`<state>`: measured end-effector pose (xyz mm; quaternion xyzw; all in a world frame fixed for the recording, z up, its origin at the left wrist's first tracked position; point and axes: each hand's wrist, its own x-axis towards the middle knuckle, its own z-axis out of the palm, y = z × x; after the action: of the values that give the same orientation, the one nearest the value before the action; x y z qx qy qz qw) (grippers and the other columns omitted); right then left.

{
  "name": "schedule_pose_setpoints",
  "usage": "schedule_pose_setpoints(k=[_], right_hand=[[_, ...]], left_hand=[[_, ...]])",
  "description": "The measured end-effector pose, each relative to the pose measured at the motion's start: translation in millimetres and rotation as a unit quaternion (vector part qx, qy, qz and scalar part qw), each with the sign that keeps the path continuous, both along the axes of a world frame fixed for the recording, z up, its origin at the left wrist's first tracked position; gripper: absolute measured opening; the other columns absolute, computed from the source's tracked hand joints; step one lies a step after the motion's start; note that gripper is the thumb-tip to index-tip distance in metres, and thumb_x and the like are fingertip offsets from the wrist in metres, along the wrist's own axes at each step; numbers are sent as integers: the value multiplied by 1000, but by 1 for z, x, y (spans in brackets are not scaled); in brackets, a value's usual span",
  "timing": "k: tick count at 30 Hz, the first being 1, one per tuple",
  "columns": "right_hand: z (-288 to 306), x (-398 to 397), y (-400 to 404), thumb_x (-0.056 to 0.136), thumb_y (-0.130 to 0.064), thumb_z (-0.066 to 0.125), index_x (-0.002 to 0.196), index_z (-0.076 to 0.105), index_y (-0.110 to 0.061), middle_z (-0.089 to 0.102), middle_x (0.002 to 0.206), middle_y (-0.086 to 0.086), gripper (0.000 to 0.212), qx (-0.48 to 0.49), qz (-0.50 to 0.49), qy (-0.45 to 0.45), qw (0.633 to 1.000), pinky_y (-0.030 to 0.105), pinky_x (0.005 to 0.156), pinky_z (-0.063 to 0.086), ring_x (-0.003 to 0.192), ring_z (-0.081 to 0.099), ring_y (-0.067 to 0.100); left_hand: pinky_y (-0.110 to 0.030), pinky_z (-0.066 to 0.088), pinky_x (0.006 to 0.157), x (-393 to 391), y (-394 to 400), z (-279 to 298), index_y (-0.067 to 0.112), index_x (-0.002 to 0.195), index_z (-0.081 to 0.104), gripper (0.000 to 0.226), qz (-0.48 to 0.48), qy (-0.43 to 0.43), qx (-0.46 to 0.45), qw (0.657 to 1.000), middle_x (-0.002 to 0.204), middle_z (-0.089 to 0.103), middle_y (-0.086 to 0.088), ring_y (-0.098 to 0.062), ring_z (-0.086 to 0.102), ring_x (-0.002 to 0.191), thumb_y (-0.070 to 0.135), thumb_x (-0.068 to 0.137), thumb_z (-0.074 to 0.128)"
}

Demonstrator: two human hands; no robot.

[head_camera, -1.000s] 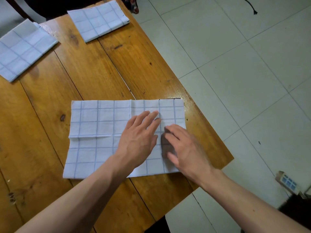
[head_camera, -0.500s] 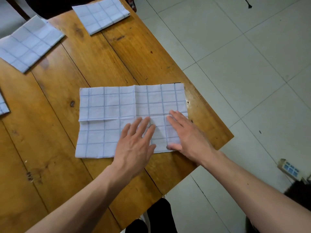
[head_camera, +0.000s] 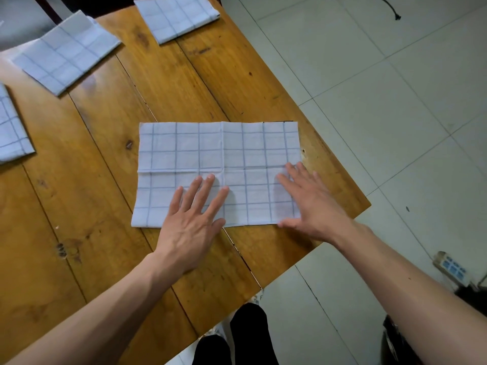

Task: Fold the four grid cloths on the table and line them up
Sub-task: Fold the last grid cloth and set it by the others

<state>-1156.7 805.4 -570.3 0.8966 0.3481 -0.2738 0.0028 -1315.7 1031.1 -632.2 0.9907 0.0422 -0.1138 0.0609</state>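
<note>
Lying flat near the right corner of the glossy plank table point(head_camera: 105, 180), a creased, rectangular grid cloth point(head_camera: 210, 154) is pressed by both hands. The left hand point(head_camera: 189, 227) spreads straight fingers on its near edge; the right hand point(head_camera: 311, 204) lies flat, fingers straight, on its right end. Three folded cloths point(head_camera: 68, 51) point(head_camera: 176, 17) point(head_camera: 10, 127) sit farther back.

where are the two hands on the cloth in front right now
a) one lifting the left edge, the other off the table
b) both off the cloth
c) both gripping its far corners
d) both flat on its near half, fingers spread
d: the left hand and right hand both lie flat with straight fingers on the near half of the half-folded grid cloth, lifting no edge.
</note>
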Motion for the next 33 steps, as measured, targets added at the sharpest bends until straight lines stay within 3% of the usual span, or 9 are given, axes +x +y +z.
schedule_pose_setpoints(k=[4,7,14,18,26,33], right_hand=[[-2,-43,47,96,-47,49,156,3,-21,-10,163,-4,79,130,-10,9,991,33,122,-5,147,-16,9],[-23,-65,72,101,-41,41,156,1,-19,-11,163,-3,71,167,-13,23,986,32,122,-5,147,-18,8],[-52,-71,58,99,-52,28,155,-7,-20,-21,161,-3,73,131,14,-26,991,36,121,-8,145,-26,8],[-49,-62,41,98,-53,32,155,-8,-26,-22,160,-5,74,116,10,-28,993,34,120,-12,144,-27,7],[-48,-53,-4,104,-36,20,154,-5,-35,-21,161,-7,56,102,-32,-48,993,33,119,-13,145,-25,9],[-46,-54,-23,100,-1,36,154,14,-33,-5,163,-5,67,144,-115,-51,982,36,122,-6,147,-16,7]], left_hand=[[-49,5,122,0,0,-1,29,159,0,65,3,-4,-3,1000,167,-5,-3,-23,-8,154,56,101,12],[-45,5,122,0,1,-2,22,159,-2,70,12,-12,-15,1000,167,-2,-1,-20,-5,154,59,101,9],[-46,3,123,-11,9,-4,23,159,1,65,14,-5,-11,1000,167,-5,-2,-21,-9,154,54,102,11],[-45,-1,122,-25,27,-2,29,159,-3,61,23,5,-9,1000,167,-9,0,-21,-14,153,48,103,16],[-43,-7,122,-59,69,4,36,157,-7,58,81,19,-7,996,166,-14,3,-18,-19,152,49,103,10],[-40,-3,122,-71,80,14,34,157,18,57,156,-10,-55,986,167,7,2,-17,-4,154,36,100,22]])
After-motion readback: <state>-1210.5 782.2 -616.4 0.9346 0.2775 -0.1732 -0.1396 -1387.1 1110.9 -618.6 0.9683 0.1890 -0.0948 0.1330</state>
